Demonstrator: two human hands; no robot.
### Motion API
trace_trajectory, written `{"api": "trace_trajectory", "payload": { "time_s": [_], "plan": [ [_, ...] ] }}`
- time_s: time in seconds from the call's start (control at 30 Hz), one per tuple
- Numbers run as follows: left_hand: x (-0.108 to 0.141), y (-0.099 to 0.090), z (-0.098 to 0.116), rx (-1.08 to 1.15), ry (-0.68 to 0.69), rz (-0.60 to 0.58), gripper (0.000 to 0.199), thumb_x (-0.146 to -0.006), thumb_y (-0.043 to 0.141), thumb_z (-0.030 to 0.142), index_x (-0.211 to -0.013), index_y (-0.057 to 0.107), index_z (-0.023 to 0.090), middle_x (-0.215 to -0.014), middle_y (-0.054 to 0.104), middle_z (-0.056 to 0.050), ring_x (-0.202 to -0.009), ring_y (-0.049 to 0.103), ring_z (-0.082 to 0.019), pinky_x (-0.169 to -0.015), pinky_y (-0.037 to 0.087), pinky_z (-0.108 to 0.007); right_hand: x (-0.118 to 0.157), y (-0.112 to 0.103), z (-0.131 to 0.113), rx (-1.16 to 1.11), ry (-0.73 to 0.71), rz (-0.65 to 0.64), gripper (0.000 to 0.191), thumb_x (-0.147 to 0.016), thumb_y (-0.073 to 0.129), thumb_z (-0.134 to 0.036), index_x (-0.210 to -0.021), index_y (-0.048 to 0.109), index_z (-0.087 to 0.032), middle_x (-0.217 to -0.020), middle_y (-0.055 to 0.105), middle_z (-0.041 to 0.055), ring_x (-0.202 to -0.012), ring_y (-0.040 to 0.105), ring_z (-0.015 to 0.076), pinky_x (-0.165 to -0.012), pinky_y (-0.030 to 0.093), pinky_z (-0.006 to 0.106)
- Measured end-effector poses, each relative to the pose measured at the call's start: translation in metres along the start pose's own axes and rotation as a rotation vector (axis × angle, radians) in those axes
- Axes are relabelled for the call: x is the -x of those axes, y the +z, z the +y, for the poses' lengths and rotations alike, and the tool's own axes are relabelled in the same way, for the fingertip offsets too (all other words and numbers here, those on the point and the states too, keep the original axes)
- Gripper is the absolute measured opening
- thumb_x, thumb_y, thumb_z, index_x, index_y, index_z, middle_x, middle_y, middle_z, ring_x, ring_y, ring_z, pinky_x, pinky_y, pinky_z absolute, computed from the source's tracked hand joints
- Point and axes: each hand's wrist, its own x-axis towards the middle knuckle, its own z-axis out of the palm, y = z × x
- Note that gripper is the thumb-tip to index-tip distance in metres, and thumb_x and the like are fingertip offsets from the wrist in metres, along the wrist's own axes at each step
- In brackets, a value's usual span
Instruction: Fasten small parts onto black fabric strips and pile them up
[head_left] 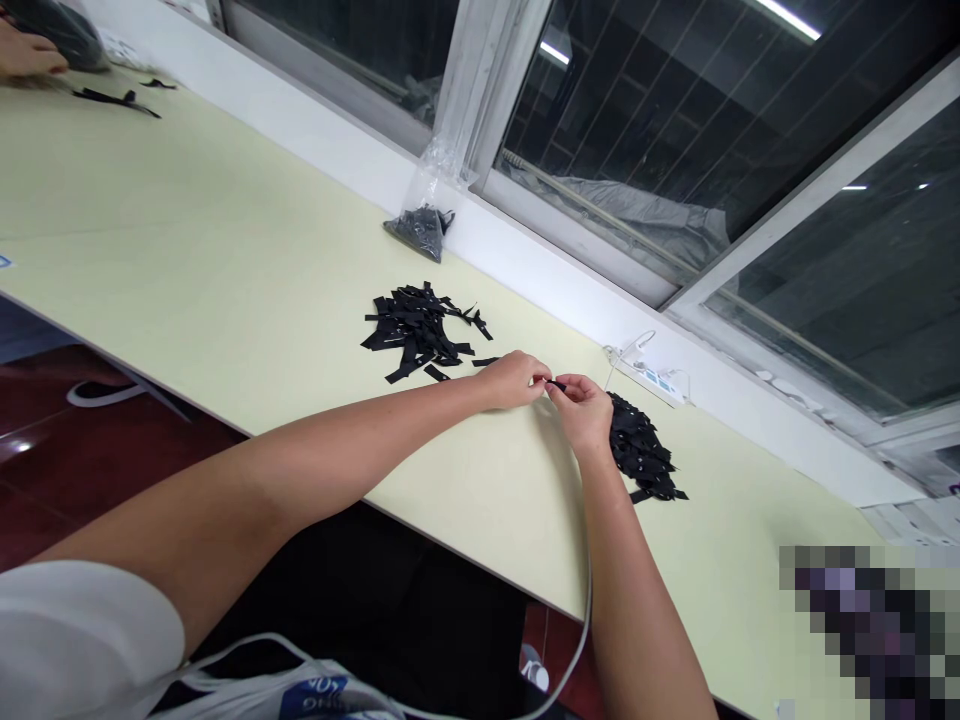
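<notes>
My left hand [513, 380] and my right hand [583, 408] meet over the pale table [480, 470], fingertips nearly touching. Pinched in my right fingers is a small black strip [556, 386], its end reaching toward my left fingertips. My left hand is closed at the fingertips; what it grips is too small to make out. Behind and left of my left hand lies a loose pile of black strips [412, 325]. A second, denser black pile [641, 450] sits just right of my right hand.
A clear plastic bag [427, 220] with black pieces stands by the wall. A white power strip [656, 382] lies at the back, and a cable [588, 590] crosses the front edge. Another person's hand [30, 52] is at the far left, near black strips [116, 99].
</notes>
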Motion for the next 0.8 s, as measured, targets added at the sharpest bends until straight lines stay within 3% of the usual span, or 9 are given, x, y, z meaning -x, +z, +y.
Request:
{"api": "trace_trajectory", "payload": {
  "time_s": [0.33,0.8],
  "plan": [
    [0.003,-0.004,0.007,0.153,-0.133,0.025,0.021,-0.072,0.053,0.011,-0.071,0.073,0.015,-0.056,0.058,0.000,-0.055,0.042,-0.011,-0.054,0.030,-0.027,0.007,0.001,-0.011,0.092,-0.076,-0.075,0.027,-0.078,0.068,-0.043,-0.095,0.074,-0.023,-0.083,0.076,0.0043,-0.071,0.068,0.0212,-0.069,0.050,0.031],
    [-0.004,-0.001,0.003,0.206,-0.238,0.095,0.025,-0.071,0.059,0.014,-0.083,0.080,0.016,-0.075,0.074,-0.004,-0.069,0.061,-0.015,-0.062,0.043,-0.026,0.010,0.005,-0.016,0.059,-0.088,-0.059,0.027,-0.078,0.070,-0.043,-0.095,0.074,-0.022,-0.084,0.076,0.0042,-0.074,0.070,0.0221,-0.071,0.051,0.031]
  ]
}}
